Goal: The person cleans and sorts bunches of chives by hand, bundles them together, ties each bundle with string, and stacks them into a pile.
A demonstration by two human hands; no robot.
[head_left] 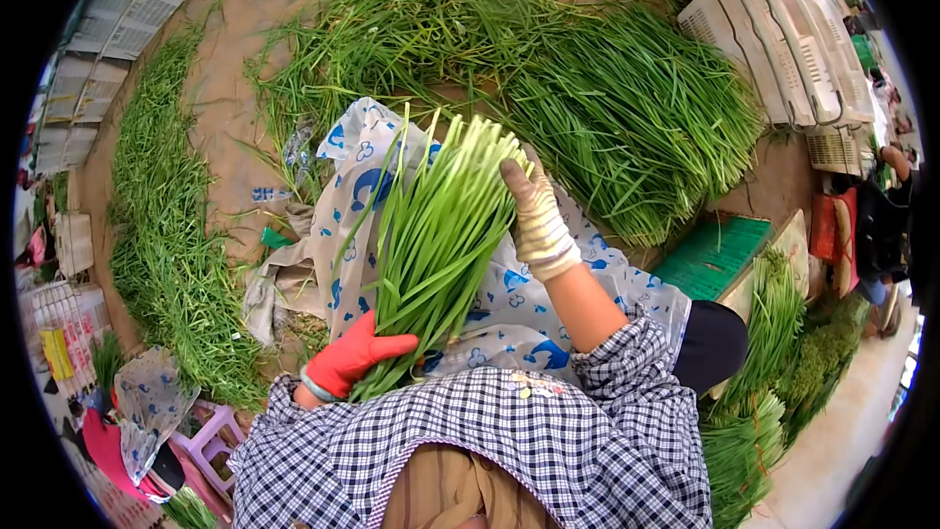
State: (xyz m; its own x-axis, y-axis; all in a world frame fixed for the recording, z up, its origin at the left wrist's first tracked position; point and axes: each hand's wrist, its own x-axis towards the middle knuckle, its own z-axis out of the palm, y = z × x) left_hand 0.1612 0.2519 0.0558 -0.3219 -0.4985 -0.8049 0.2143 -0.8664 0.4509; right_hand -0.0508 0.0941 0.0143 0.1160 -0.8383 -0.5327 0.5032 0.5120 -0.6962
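You hold the loose bundle of long, flat green leaves with pale stem ends [431,245] over the translucent plastic sheet printed with blue shapes [534,318]. Your left hand in a red glove [360,355] grips the leafy end, thumb laid across it, other fingers hidden. Your right hand in a striped knit glove [539,220] rests against the pale ends; I cannot tell whether its fingers pinch any. Grip lightly, as the leaves likely bruise, and keep the ends even.
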